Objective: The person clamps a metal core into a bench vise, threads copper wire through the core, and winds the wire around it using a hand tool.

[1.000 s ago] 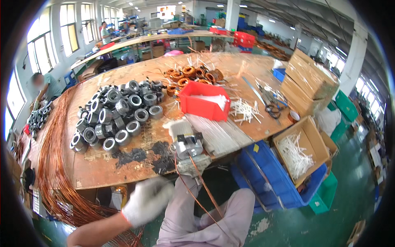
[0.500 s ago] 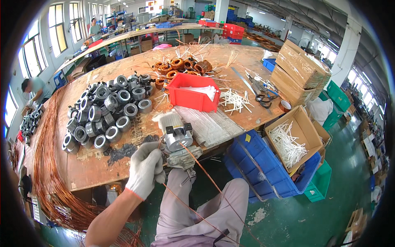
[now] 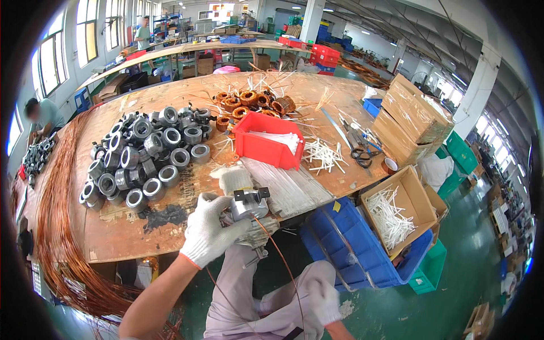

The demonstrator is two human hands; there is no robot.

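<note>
A grey ring core [image 3: 249, 207] with black clips sits on a metal clamp stand [image 3: 255, 231] at the bench's near edge. My left hand [image 3: 211, 229], in a white glove, curves around the core's left side, forefinger at its upper edge and thumb below. A copper wire [image 3: 277, 249] runs from the core's front down past my lap. Another stretch of wire [image 3: 218, 286] hangs below my left wrist; its upper part is hidden by the hand. Low over my right thigh is my gloved right hand [image 3: 324, 299], smeared by motion, so its grip is unclear.
Grey cores [image 3: 150, 147] are heaped left, beside long copper wires [image 3: 59, 209]. Behind a red bin [image 3: 266, 141] lie copper-wound rings [image 3: 249, 99]. Scissors [image 3: 361, 158] and white sleeves [image 3: 323, 154] are to the right. A blue crate [image 3: 351, 249] carries a carton [image 3: 419, 198]. Another person sits far left.
My left hand has gone from pinching a wire beside the core to curving around the core. My right hand has come into view at the lower right. The view has shifted slightly.
</note>
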